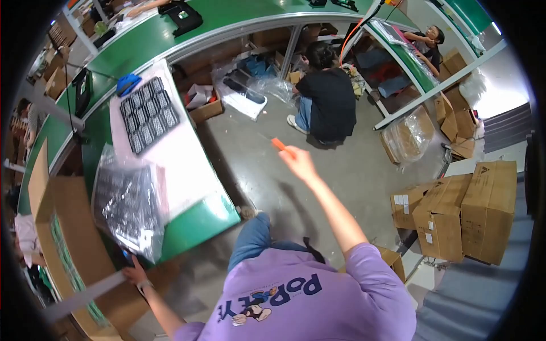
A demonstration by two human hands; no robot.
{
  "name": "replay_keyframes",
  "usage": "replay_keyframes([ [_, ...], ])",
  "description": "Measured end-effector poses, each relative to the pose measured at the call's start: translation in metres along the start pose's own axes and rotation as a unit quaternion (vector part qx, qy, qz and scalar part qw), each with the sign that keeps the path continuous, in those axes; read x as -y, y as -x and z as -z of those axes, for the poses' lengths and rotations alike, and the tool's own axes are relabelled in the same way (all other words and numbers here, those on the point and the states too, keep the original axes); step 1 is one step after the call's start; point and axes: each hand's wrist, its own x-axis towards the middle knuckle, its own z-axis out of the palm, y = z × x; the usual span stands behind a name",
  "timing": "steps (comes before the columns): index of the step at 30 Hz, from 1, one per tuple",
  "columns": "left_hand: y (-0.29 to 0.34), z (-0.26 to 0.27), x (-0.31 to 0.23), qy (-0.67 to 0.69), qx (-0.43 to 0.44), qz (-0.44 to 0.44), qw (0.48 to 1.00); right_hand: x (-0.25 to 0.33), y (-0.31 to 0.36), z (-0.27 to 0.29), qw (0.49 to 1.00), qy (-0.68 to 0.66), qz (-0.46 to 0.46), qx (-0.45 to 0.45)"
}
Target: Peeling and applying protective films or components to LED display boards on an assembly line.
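My right hand (298,163) is stretched out ahead over the floor, its fingers closed round a slim orange-handled tool (278,144). A thin tip points forward and left from it; its exact kind is too small to tell. At the lower left, my left hand (135,274) is by the near corner of the green table (207,223), fingers reaching forward beside a small blue thing (126,254). That hand looks open, with part of it hard to make out. Just beyond it lies a clear plastic bag (128,199) with dark contents. Farther up the table sits a black compartmented tray (149,113).
An open cardboard box (74,221) stands left of the table. A blue object (128,84) lies near the tray. Ahead, a person in black (330,94) crouches on the floor. Several closed cartons (486,213) stand at right, and a plastic-wrapped carton (408,135) sits farther off.
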Motion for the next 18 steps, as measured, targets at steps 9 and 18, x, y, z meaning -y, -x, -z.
replay_keyframes([
  [9,0.227,-0.129,-0.108,0.123,0.018,0.031,0.992,0.024,-0.112,-0.018,0.976,0.001,0.06,0.208],
  [18,0.314,0.093,-0.315,0.249,0.056,-0.159,0.954,0.035,-0.2,-0.017,0.921,0.128,0.077,0.359],
])
